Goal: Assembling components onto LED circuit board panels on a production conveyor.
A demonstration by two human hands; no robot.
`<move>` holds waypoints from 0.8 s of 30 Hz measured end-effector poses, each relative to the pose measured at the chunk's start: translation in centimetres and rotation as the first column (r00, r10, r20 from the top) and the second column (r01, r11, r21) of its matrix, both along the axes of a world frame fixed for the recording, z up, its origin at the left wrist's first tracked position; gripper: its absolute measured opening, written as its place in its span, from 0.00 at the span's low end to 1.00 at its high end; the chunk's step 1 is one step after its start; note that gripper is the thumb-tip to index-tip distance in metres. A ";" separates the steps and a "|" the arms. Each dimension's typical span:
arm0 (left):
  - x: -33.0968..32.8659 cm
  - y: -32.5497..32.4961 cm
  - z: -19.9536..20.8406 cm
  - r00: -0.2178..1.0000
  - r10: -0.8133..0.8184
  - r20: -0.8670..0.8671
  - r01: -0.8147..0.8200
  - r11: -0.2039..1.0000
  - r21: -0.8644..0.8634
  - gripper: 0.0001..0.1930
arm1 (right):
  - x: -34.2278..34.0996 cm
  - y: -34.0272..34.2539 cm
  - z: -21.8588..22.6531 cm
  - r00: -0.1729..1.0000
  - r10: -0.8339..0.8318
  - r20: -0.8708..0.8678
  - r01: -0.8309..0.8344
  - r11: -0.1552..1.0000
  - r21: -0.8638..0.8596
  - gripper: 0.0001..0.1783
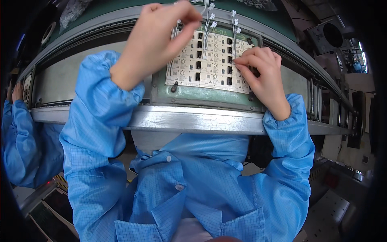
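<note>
A panel of white circuit boards [213, 74] with rows of black components lies in a green fixture [193, 94] on the conveyor. White wire leads [206, 38] with small white connectors stand up from it or lean over its far edge. Above the panel's far left part is my left hand [159, 40], thumb and fingers curled together and smeared by motion; whatever is between the fingertips cannot be made out. At the panel's right side, my right hand [264, 74] pinches with thumb and forefinger at the lower end of another white wire lead [234, 46], close to the board surface.
A metal rail [193, 119] runs along the conveyor's near side. Clear plastic bags [74, 12] lie on the green surface beyond. At the far left, another person's blue sleeve [20, 133] and hand [17, 92] reach toward a similar panel. A dark round device [331, 36] stands at right.
</note>
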State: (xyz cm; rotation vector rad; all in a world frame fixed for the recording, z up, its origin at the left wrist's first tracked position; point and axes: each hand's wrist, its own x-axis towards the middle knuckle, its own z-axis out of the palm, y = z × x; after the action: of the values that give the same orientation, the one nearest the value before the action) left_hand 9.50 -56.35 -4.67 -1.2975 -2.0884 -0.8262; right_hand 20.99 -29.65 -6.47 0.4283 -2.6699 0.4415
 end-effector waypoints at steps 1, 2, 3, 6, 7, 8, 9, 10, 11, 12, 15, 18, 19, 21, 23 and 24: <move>0.2 0.1 -0.3 1.000 -0.005 -0.007 0.005 1.000 0.004 0.07 | 0.0 0.2 0.1 0.999 0.035 -0.037 -0.034 0.999 0.036 0.05; 0.4 0.2 -1.0 0.997 -0.027 0.072 0.026 0.999 0.021 0.07 | 0.1 0.2 0.0 0.995 0.074 -0.067 -0.070 0.995 0.070 0.05; 0.6 0.3 -1.3 0.987 -0.050 0.150 0.045 0.998 0.039 0.07 | 0.0 0.1 -0.1 0.995 0.072 -0.068 -0.067 0.995 0.070 0.05; 1.0 0.5 -1.2 0.985 -0.088 0.145 0.087 0.996 0.011 0.07 | 0.1 0.0 0.0 0.999 0.030 0.018 -0.030 0.999 0.015 0.05; 1.2 0.5 -1.1 0.985 -0.112 0.130 0.116 0.993 -0.017 0.07 | 0.1 0.0 0.0 0.999 0.029 0.018 -0.029 0.999 0.020 0.05; 1.2 0.5 -1.1 0.984 -0.116 0.132 0.119 0.993 -0.015 0.07 | -0.2 -0.1 0.1 1.000 0.028 0.011 -0.028 0.999 0.027 0.06; 1.2 0.5 -1.1 0.986 -0.136 0.094 0.134 0.991 0.029 0.06 | -0.1 -0.2 0.3 1.000 0.024 0.012 -0.024 0.999 0.029 0.06; 1.3 0.4 -1.1 0.986 -0.155 0.054 0.151 0.986 0.073 0.05 | 0.3 -0.4 0.5 0.999 0.032 0.013 -0.032 0.998 0.059 0.06; 1.4 0.4 -1.1 0.987 -0.154 0.046 0.151 0.986 0.072 0.05 | 0.3 -0.7 0.8 0.999 0.044 0.006 -0.045 0.995 0.088 0.06; 1.8 0.4 -1.1 0.992 -0.124 0.036 0.121 0.989 0.080 0.06 | 0.5 -0.9 1.2 0.997 0.069 0.016 -0.071 0.990 0.122 0.07; 3.2 0.5 -1.0 0.995 -0.070 0.069 0.066 0.996 0.056 0.06 | 0.8 -0.5 1.7 0.994 0.096 0.049 -0.103 0.982 0.159 0.09; 3.5 1.3 -1.0 0.994 -0.023 0.107 0.020 0.999 0.025 0.07 | -1.0 0.4 3.0 0.984 0.146 0.103 -0.161 0.975 0.155 0.10; 3.6 1.7 -1.2 0.995 -0.030 0.095 0.028 0.999 0.019 0.07 | -3.3 1.1 3.3 0.988 0.124 0.094 -0.134 0.986 0.104 0.10; 3.8 2.5 -1.5 0.999 0.029 -0.016 -0.030 0.996 -0.081 0.07 | -8.4 2.4 3.6 0.997 0.055 -0.062 -0.050 0.996 0.078 0.11; 4.0 2.6 -1.6 0.999 0.035 -0.030 -0.038 0.992 -0.117 0.08 | -14.0 2.3 2.9 0.988 -0.031 -0.152 0.042 0.997 0.067 0.14; 4.3 2.6 -1.5 0.999 0.050 -0.013 -0.051 0.988 -0.143 0.08 | -16.3 2.1 2.5 0.991 -0.088 -0.100 0.093 0.995 0.043 0.15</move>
State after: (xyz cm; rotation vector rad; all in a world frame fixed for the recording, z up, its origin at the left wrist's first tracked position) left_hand 13.84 -53.73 -6.19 -1.3132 -2.1983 -0.6576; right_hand 4.70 -27.57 -3.97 0.3324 -2.5972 0.3217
